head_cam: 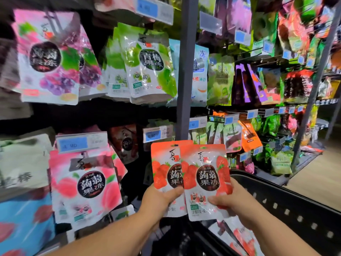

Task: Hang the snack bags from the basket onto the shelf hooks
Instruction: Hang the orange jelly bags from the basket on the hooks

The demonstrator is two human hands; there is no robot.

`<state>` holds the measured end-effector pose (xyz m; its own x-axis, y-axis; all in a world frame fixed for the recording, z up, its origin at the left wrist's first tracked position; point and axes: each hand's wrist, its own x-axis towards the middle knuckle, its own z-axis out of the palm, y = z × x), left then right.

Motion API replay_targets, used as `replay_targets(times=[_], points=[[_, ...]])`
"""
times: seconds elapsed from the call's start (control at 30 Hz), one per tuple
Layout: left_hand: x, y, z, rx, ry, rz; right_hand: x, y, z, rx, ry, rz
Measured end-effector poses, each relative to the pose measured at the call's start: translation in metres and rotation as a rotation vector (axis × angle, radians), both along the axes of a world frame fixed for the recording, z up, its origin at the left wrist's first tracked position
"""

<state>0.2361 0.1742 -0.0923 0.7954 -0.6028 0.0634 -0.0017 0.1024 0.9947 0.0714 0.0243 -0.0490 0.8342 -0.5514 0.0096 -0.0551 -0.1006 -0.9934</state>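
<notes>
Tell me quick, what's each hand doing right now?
Left hand: grips the rear strawberry jelly bag by its lower edge.
Right hand: grips the front strawberry jelly bag, which overlaps the rear one.

Two hands are picked up in the lower half of the view: the left hand (160,198) is caught near 6 o'clock, and the right hand (234,200) is placed at 3 o'clock of it. Both arms are shown uncovered. The left forearm (110,235) is framed from 7 o'clock and the right forearm (273,231) from 5 o'clock. Bare wrists are seen on both. The nails are too blurred to be made out.
</notes>
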Motion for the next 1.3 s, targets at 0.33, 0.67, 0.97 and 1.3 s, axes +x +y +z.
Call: replay_targets(times=[0.33,0.67,0.97,1.3], points=[[0.027,0.021,-0.010,-0.024,0.050,0.109,-0.010,-0.002,-0.001,0.059,0.028,0.009],[0.049,0.025,-0.005,-0.062,0.026,0.153,0.003,-0.004,-0.007,0.024,0.021,0.046],[0.067,0.021,-0.006,-0.027,0.025,0.102,0.014,-0.004,-0.014,0.050,0.035,0.091],[0.076,0.016,-0.010,-0.004,0.008,0.148,0.016,-0.008,-0.016,0.056,0.013,0.093]])
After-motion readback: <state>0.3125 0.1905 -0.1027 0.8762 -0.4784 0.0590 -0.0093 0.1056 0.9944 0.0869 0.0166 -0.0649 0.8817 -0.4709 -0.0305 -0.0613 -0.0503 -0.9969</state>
